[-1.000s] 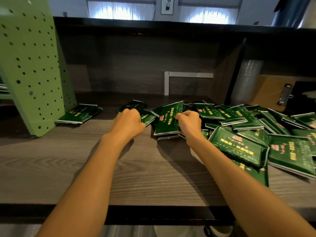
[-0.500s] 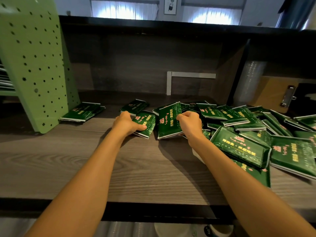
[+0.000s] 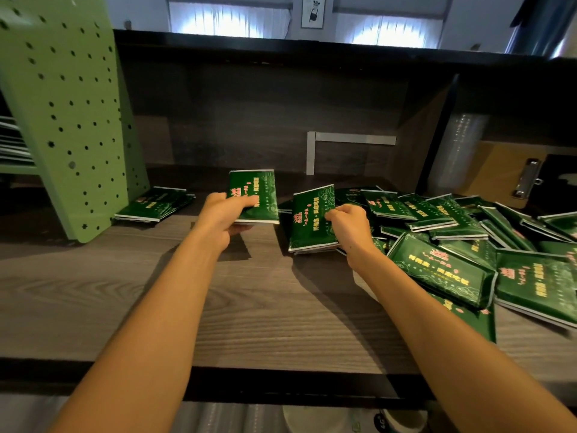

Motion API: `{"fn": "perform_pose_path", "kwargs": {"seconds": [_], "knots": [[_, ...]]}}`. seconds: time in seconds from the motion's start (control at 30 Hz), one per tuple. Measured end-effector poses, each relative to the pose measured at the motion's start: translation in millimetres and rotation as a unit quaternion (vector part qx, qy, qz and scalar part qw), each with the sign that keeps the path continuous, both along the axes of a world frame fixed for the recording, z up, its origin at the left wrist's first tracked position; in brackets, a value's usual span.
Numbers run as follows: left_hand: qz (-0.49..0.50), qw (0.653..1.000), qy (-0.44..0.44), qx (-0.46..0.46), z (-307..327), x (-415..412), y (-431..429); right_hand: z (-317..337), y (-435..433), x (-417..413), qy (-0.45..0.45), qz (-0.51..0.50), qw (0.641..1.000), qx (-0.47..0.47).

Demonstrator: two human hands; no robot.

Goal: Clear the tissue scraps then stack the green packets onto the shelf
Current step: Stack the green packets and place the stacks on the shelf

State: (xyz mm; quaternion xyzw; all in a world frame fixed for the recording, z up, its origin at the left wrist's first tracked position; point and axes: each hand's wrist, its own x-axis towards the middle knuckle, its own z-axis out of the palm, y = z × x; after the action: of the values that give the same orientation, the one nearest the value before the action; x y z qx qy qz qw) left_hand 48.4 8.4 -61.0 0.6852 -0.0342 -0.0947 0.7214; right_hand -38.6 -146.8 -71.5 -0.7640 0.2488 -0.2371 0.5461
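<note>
Left hand [image 3: 223, 215] has lifted a pinched packet [image 3: 256, 189] left of the pile [image 3: 443, 270]; right hand [image 3: 346, 226] grips a second packet [image 3: 309, 214]; slick wrappers could slip

Dim shelf [image 3: 281, 307], backlit by glaring curtained windows [image 3: 229, 21]; wide-angle bending, slight blur at edges.

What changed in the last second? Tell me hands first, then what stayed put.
The left hand closed on a flat dark green foil packet at the pile's edge and lifted it off the grey wooden shelf, leftward. The right hand kept gripping a second green packet propped on edge. The small stack by the light green perforated panel and the loose heap on the right stayed put.
</note>
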Motion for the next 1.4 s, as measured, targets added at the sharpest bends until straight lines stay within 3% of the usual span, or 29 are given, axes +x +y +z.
{"fn": "perform_pose_path", "kwargs": {"seconds": [0.07,0.17,0.3,0.47,0.57,0.67,0.73,0.8,0.87,0.93,1.07,1.2,1.3,1.4], "knots": [[-0.060,0.998,0.012,-0.032,1.3,-4.9,-2.4,1.5,1.6,-0.2,0.003,0.014,0.999,0.028],[-0.129,0.991,-0.024,-0.004,-2.2,-11.3,-11.2,1.8,2.7,1.7,0.001,0.029,0.996,0.087],[-0.124,0.987,-0.084,0.065,-9.0,-14.6,-22.4,0.1,2.2,3.9,-0.032,0.071,0.983,0.164],[-0.129,0.985,-0.094,0.064,-15.5,-16.0,-32.7,-1.4,8.6,5.4,-0.066,0.142,0.962,0.226],[-0.163,0.981,-0.092,0.056,-15.8,-19.8,-38.8,-1.4,10.3,6.1,-0.065,0.160,0.960,0.219],[-0.137,0.988,-0.070,0.020,-14.3,-20.1,-42.8,-1.2,5.7,7.8,-0.066,0.110,0.976,0.178],[-0.081,0.988,-0.097,0.084,-14.9,-13.5,-40.3,1.6,-2.0,7.7,-0.068,0.031,0.988,0.132],[-0.035,0.957,-0.177,0.229,-19.1,-8.1,-36.2,3.5,-13.6,7.2,-0.088,-0.041,0.991,0.091],[-0.054,0.892,-0.281,0.351,-25.5,-9.4,-36.2,2.9,-22.2,8.2,-0.096,-0.082,0.988,0.091],[-0.136,0.839,-0.344,0.399,-32.4,-16.6,-40.6,0.4,-25.7,9.9,-0.085,-0.098,0.987,0.094],[-0.251,0.783,-0.342,0.455,-35.5,-25.1,-40.8,-1.5,-26.5,11.1,-0.069,-0.099,0.987,0.105],[-0.210,0.771,-0.349,0.490,-29.5,-26.4,-37.7,-2.5,-27.1,12.3,-0.060,-0.097,0.987,0.110],[-0.112,0.800,-0.336,0.485,-24.9,-22.2,-31.3,-2.0,-24.7,11.4,-0.056,-0.086,0.990,0.099],[-0.001,0.802,-0.332,0.497,-21.0,-17.5,-21.8,-2.5,-20.2,11.6,-0.052,-0.061,0.994,0.077]]}}
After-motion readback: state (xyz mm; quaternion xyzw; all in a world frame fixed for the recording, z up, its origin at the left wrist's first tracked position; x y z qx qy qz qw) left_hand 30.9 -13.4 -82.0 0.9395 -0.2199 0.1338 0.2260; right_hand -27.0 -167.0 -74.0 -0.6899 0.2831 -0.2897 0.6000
